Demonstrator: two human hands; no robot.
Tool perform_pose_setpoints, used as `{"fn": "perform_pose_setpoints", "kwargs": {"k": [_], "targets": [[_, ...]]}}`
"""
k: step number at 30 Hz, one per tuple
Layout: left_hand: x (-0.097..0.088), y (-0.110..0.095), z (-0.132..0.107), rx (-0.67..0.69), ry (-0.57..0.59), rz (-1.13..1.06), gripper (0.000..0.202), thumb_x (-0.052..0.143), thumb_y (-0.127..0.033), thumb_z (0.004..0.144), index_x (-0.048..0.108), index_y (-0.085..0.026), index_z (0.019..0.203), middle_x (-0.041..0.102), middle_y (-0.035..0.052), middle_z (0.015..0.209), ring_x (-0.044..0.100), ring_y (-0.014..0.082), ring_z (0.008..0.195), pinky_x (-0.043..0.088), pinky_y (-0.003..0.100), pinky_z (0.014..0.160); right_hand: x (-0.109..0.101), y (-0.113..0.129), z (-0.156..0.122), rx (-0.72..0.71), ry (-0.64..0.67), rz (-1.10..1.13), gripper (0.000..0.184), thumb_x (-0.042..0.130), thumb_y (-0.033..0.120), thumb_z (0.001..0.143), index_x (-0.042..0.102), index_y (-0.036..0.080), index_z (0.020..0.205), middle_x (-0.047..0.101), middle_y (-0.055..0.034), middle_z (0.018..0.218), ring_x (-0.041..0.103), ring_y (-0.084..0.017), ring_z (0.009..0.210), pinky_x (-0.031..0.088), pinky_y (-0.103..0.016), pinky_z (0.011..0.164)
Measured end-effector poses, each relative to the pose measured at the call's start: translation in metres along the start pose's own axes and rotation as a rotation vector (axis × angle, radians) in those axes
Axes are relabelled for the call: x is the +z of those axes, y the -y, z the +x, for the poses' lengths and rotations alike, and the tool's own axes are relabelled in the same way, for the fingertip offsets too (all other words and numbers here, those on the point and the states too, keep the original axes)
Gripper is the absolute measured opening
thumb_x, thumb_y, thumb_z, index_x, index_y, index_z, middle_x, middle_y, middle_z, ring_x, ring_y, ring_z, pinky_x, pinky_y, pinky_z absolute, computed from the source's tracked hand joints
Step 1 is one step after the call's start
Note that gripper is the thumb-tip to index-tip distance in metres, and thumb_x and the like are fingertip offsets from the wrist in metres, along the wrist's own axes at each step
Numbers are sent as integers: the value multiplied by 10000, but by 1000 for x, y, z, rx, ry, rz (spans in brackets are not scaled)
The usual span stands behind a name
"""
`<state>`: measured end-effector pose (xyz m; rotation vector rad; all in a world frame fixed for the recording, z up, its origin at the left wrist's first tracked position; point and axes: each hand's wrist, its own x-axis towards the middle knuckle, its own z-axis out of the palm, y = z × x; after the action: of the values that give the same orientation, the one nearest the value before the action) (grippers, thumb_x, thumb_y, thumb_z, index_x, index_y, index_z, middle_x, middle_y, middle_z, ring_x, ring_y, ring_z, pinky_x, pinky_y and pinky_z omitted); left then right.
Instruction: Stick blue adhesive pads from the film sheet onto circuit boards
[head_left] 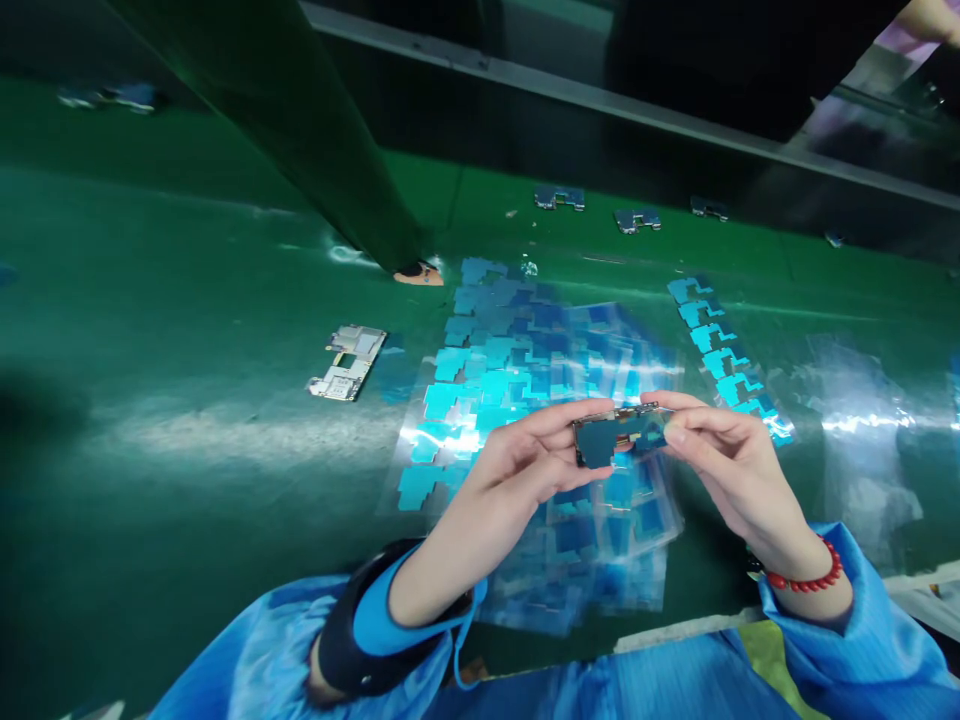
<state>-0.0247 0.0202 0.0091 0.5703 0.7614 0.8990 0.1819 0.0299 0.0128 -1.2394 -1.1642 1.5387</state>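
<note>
Green desk (187, 300) is seen in the head view; above its film sheets (585, 580), a circuit board (596, 445) is pinched at opposite ends by left hand (525, 460) and right hand (724, 455); it is judged light, stiff, fragile, best held by edges; a dark, notched face is shown.

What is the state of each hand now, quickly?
Left hand: closed, holding the circuit board by one end.
Right hand: closed, holding its other end.

electronics workshop, evidenced by green work surface (187, 300), loose circuit board (361, 362) at nine o'clock, further boards (546, 198) at one o'clock, sheets of blue die-cut film (517, 385) at centre
</note>
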Motion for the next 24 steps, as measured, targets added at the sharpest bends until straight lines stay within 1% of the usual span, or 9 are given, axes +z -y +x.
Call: {"fn": "perform_pose_setpoints", "kwargs": {"k": [6, 10, 13, 16, 20, 24], "targets": [[1, 0, -1, 32, 28, 71, 399, 610, -29, 791, 650, -186, 1156, 731, 48, 1091, 678, 204, 1039, 580, 248, 867, 2, -1, 0, -21, -10, 14, 108, 725, 165, 804, 767, 263, 791, 715, -11, 1073, 648, -130, 1009, 538, -173, 786], [1, 3, 0, 90, 32, 125, 434, 621, 12, 777, 646, -196, 1157, 743, 30, 1059, 705, 165, 964, 578, 175, 815, 2, -1, 0, -34, -6, 6, 131, 716, 146, 809, 767, 266, 799, 715, -4, 1066, 654, -119, 984, 542, -163, 783], [1, 4, 0, 99, 25, 155, 464, 620, 31, 767, 651, -218, 1157, 752, 6, 1030, 716, 143, 919, 574, 155, 801, 3, 0, -1, -44, -6, 8, 131, 718, 144, 806, 765, 264, 787, 719, -3, 1051, 648, -126, 1009, 546, -165, 784], [1, 4, -1, 98, 17, 168, 478, 612, 37, 765, 658, -240, 1152, 759, -13, 1001, 726, 129, 869, 576, 161, 802, 3, 1, -1, -56, -13, 7, 129, 723, 144, 800, 764, 265, 776, 723, -7, 1033, 651, -134, 1005, 550, -180, 793], [1, 4, -2, 102, 2, 186, 468, 612, 22, 766, 667, -251, 1142, 763, -12, 978, 732, 137, 837, 586, 188, 795, 4, 2, -1, -62, -35, -12, 119, 733, 158, 792, 764, 271, 769, 724, -18, 1021, 658, -160, 990, 560, -247, 829], [2, 4, -2, 106, -23, 211, 463, 633, -4, 752, 666, -236, 1150, 764, 14, 969, 736, 179, 837, 604, 262, 801, 5, 1, -1, -55, -56, -17, 92, 743, 186, 785, 763, 274, 765, 725, -27, 1007, 662, -185, 976, 570, -309, 846]]}}
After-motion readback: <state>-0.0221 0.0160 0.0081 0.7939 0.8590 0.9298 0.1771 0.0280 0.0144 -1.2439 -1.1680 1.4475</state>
